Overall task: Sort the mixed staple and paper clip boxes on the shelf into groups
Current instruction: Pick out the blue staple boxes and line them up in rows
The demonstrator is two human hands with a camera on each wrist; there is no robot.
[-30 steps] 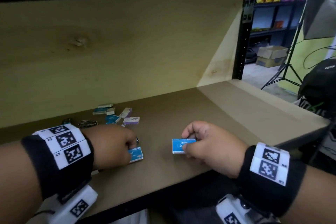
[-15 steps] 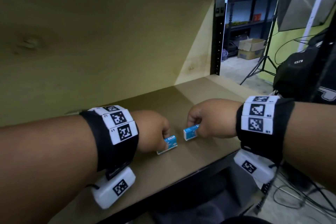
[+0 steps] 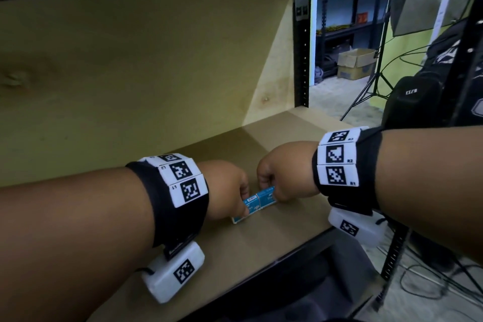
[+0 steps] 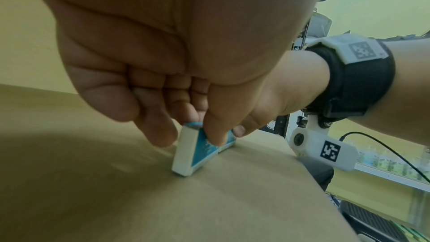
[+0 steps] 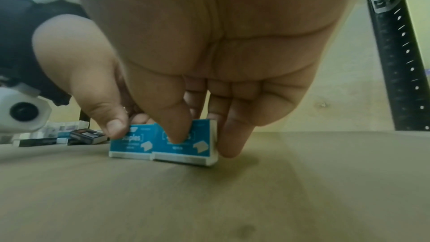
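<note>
Cardboard box (image 3: 356, 63), light stand (image 3: 371, 86)

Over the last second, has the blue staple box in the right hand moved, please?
Yes. The box in the right hand has closed on the left hand's box: the two blue boxes now touch end to end on the shelf board, towards its right end.

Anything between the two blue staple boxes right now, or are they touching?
Nothing: the left box and right box stand edge to edge on the shelf; the right wrist view shows this.

Both forearms reach in, my left hand (image 3: 230, 188) and right hand (image 3: 285, 170) nearly meet, fingers curled down, pinching.
</note>
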